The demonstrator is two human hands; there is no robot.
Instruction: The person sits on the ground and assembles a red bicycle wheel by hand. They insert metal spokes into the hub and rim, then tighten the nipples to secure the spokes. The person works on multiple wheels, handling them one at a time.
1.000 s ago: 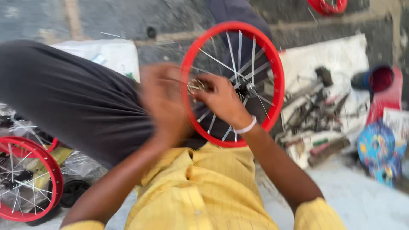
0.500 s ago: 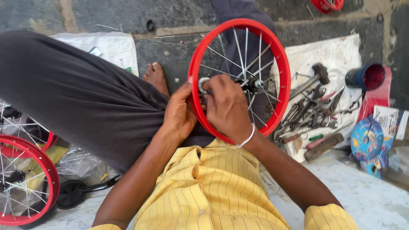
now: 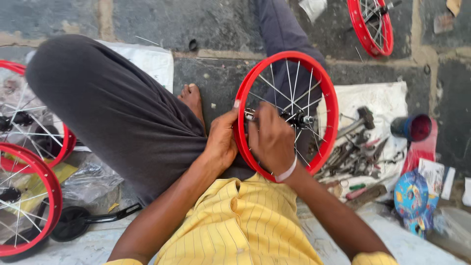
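Shirt: we see a yellow shirt [image 3: 235, 225] with thin stripes and short sleeves.
Trousers: dark grey trousers [image 3: 113, 108].
Wrist: a white band [image 3: 286, 172] on the right wrist.
Feet: bare.

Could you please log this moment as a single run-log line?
left hand: gripping red wheel rim | right hand: inside the spokes near hub | wheel: upright by lap | tools: on white cloth, right
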